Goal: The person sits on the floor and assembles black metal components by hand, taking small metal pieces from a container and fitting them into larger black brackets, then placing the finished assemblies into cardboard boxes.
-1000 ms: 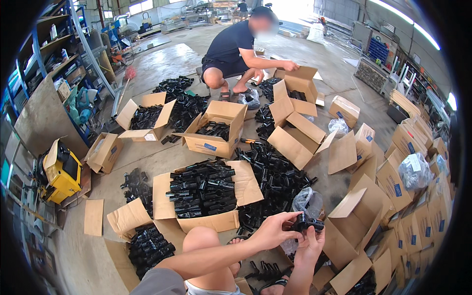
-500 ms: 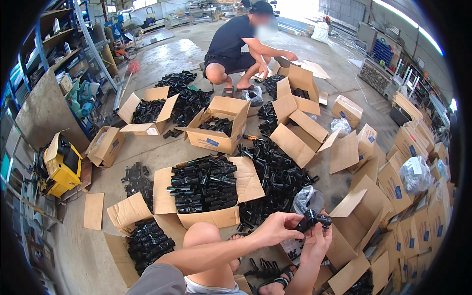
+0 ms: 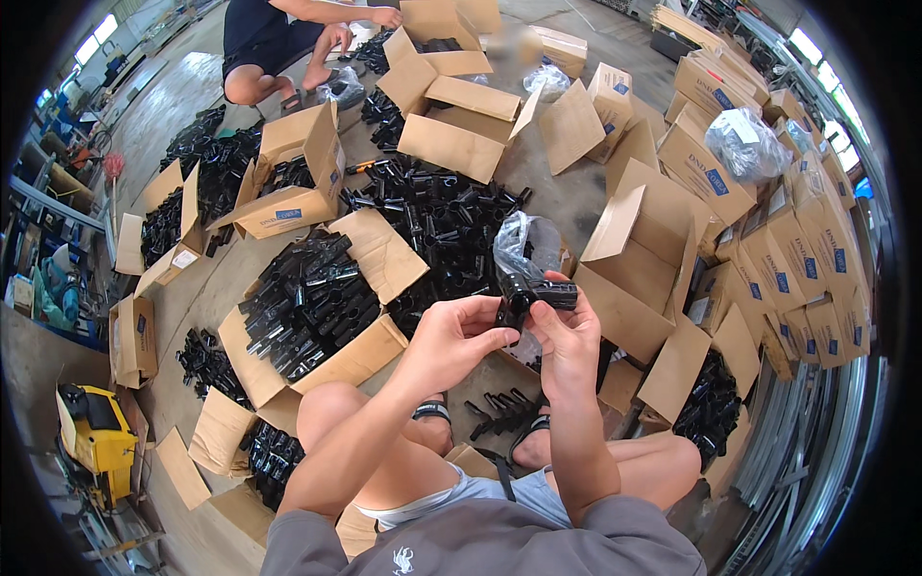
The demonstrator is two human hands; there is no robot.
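Note:
A black tubular pipe fitting with a side branch [image 3: 520,296] is held up in front of my knees, with both hands on it. My left hand [image 3: 459,334] pinches its left end between thumb and fingers. Wrapped around the right part is my right hand [image 3: 570,348], its thumb pressed against the near side. Just behind the fitting lies a clear plastic bag [image 3: 524,240]. Beyond it spreads a loose heap of similar black fittings [image 3: 423,206]. To the left, an open carton [image 3: 357,357] is stacked with such fittings; several small ones [image 3: 499,411] lie between my feet.
Open cartons surround me, including one at right [image 3: 634,254] and one holding fittings [image 3: 288,206]. Closed cartons [image 3: 778,259] are stacked at far right, above long metal profiles [image 3: 807,480]. A co-worker [image 3: 274,48] squats at the far left. A yellow machine [image 3: 101,442] stands at left.
My view has swung right and downward, so the cartons and co-worker sit further left. Both hands still hold the fitting, now turned with its right end pointing rightward.

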